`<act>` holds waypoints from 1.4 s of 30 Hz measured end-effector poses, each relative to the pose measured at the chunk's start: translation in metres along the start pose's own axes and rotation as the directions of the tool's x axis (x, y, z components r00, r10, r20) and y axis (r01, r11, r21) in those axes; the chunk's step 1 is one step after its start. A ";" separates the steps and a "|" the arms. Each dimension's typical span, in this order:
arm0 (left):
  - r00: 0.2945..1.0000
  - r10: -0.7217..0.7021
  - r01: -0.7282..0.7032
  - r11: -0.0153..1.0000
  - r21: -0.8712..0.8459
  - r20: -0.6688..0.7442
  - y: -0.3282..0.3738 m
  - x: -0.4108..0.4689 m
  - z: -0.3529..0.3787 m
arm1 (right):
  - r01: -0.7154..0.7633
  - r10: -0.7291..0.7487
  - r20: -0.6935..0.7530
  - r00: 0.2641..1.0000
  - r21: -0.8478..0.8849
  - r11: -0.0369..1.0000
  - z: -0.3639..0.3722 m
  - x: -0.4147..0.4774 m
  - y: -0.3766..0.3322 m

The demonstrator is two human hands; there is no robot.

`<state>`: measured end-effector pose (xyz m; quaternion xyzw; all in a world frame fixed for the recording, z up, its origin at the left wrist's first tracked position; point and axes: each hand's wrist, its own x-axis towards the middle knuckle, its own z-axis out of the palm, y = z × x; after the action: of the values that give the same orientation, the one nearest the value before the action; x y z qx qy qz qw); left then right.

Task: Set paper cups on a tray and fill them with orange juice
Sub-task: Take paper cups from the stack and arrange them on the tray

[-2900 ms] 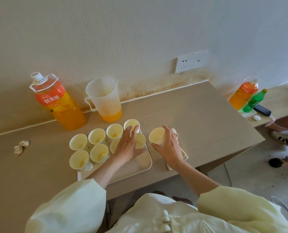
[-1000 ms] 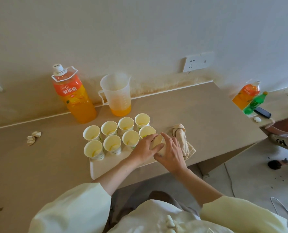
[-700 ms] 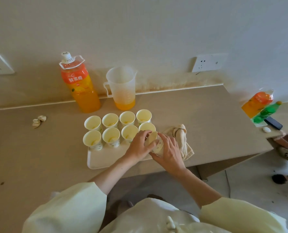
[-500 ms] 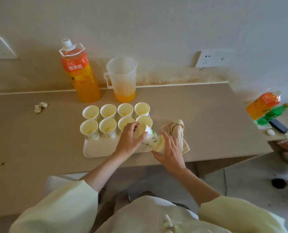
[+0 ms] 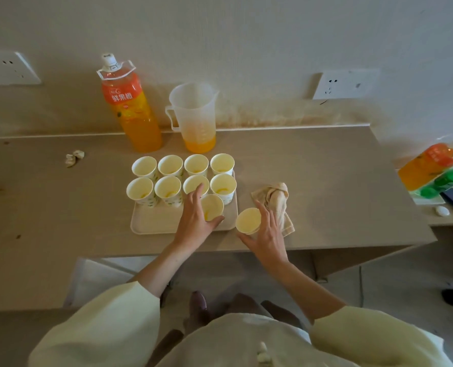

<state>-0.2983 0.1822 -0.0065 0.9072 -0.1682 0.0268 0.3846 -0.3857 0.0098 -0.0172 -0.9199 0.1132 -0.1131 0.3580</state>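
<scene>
Several paper cups [image 5: 170,165] stand in two rows at the back of a cream tray [image 5: 154,221]; some show a little orange juice at the bottom. My left hand [image 5: 196,221] grips one more paper cup [image 5: 212,206] upright on the tray, in front of the rows. My right hand [image 5: 266,234] holds a stack of paper cups [image 5: 248,220] just off the tray's right edge. An orange juice bottle [image 5: 131,109] and a clear measuring jug [image 5: 195,117] with juice at its bottom stand by the wall.
A crumpled beige cloth [image 5: 275,200] lies right of my right hand. A paper scrap [image 5: 74,157] lies on the table at the left. An orange bottle [image 5: 429,162] and a green bottle [image 5: 447,181] lie at the far right. The table's front edge runs just under my wrists.
My hands have pulled one cup off the stack. My left hand has brought it upright onto the tray, while my right hand has drawn the stack to the right.
</scene>
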 end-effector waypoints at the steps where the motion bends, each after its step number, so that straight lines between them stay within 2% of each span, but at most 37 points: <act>1: 1.000 -0.002 0.002 1.000 0.009 0.003 0.001 0.000 0.002 | 0.000 0.000 -0.002 1.000 0.005 1.000 0.000 0.000 0.001; 16: 0.998 -0.066 0.063 0.986 0.157 0.013 0.000 0.003 0.013 | -0.018 0.017 0.032 0.999 0.048 0.999 0.001 0.008 0.003; 29: 0.995 -0.074 0.066 0.991 0.113 0.064 -0.005 0.002 0.013 | 0.038 -0.039 0.021 0.999 0.042 0.998 0.006 0.014 0.004; 34: 0.997 -0.076 0.068 0.979 0.195 0.033 -0.005 -0.001 0.012 | 0.078 -0.078 0.001 0.997 0.041 0.996 0.007 0.015 0.006; 38: 0.999 -0.008 0.020 0.970 0.242 -0.050 -0.005 -0.004 0.008 | 0.097 -0.097 0.003 0.995 0.030 0.995 0.008 0.015 0.005; 40: 0.995 0.051 -0.031 0.977 0.212 -0.090 0.000 -0.005 0.005 | 0.137 -0.137 -0.011 0.991 0.026 0.990 0.008 0.015 0.003; 42: 0.992 0.112 -0.102 0.983 0.153 -0.059 0.008 -0.007 0.003 | 0.171 -0.171 -0.027 0.985 0.007 0.985 0.010 0.015 -0.002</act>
<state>-0.3077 0.1772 -0.0040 0.9218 -0.2010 0.0904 0.3188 -0.3681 0.0127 -0.0212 -0.9229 0.0380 -0.1562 0.3499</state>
